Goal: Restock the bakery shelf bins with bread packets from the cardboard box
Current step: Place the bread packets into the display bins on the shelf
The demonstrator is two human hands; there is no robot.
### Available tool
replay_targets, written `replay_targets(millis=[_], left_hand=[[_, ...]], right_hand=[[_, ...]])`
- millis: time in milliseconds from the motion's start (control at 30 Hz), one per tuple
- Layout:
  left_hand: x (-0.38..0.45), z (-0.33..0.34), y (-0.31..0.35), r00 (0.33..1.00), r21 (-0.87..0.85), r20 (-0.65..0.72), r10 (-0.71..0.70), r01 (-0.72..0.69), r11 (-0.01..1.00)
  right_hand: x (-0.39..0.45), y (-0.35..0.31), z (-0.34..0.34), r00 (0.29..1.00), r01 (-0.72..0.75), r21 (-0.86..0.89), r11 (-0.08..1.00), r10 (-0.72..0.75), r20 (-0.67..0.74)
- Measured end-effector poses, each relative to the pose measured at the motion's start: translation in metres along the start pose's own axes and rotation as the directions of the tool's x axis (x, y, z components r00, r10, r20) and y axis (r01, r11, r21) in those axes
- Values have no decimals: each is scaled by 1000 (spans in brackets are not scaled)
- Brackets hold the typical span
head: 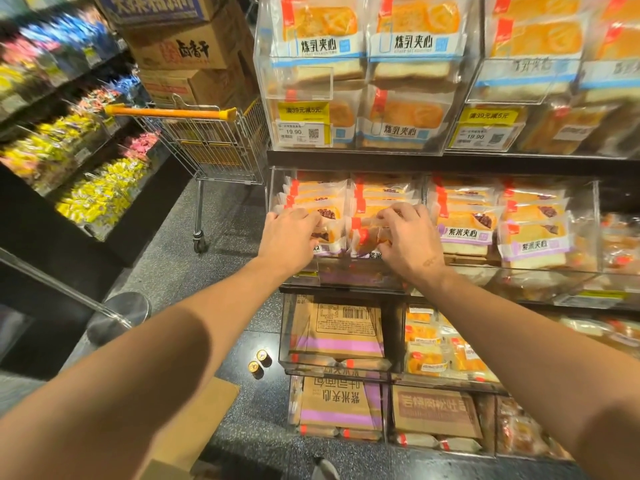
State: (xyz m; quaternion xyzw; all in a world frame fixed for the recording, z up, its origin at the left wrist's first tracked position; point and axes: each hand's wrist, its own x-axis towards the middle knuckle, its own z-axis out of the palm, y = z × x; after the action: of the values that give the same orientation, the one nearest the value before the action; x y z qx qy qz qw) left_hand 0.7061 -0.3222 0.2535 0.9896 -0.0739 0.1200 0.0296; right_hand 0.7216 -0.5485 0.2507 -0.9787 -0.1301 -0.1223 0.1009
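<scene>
Both my arms reach into the clear middle shelf bin, which holds rows of purple-labelled bread packets. My left hand curls its fingers over the front packet of the leftmost row. Beside it, my right hand grips a packet at the front of the second row. A brown cardboard box flap shows on the floor at the lower left, mostly out of frame.
Upper bins hold blue-labelled bread. The lower bins contain cartons with purple stripes and more packets. A shopping cart stands to the left, with stacked boxes behind it. Two small cans and a metal post base are on the floor.
</scene>
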Motion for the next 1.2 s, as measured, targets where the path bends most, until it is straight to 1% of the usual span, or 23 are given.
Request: replay_targets(millis=[67,133,233,300,367,467,533,600,800,967,1067,1133,1200], left_hand=[[0,0,-1,1000,-11,-10,2,-2,1000],[-1,-2,-1,998,-35,-56,0,-2,999],[2,-7,5,985,-68,-175,14,-26,997],[9,-12,13,960,-62,-276,44,-63,996],[20,-20,28,936,-62,-345,66,-93,994],[38,-29,64,928,-133,-366,67,-124,983],[47,-30,96,928,-174,-362,89,-161,972],[54,-28,129,922,-191,-371,113,-194,962],[71,-9,218,933,-197,-305,189,-256,946],[78,7,261,947,-188,-248,204,-254,949],[81,18,268,973,-161,-124,196,-215,963],[80,25,267,985,-125,-36,167,-170,978],[80,30,265,989,-90,23,147,-144,985]], right_hand=[[-3,2,2,999,29,-37,999,-29,-18],[-4,5,4,998,55,-25,998,-56,-30],[-1,11,-3,990,92,63,994,-85,-117],[0,17,-15,981,92,72,993,-78,-175],[-3,29,-31,972,71,69,995,-53,-231],[-13,60,-56,946,26,123,992,16,-324],[-19,91,-71,936,-24,203,979,93,-340],[-25,126,-85,931,-52,222,974,128,-342],[-41,221,-104,964,-68,124,990,98,-249],[-41,264,-90,998,-48,51,998,50,-43],[-40,277,-80,996,-6,10,1000,6,85],[-38,280,-74,985,17,6,1000,-17,171],[-33,282,-71,975,49,-17,999,-44,219]])
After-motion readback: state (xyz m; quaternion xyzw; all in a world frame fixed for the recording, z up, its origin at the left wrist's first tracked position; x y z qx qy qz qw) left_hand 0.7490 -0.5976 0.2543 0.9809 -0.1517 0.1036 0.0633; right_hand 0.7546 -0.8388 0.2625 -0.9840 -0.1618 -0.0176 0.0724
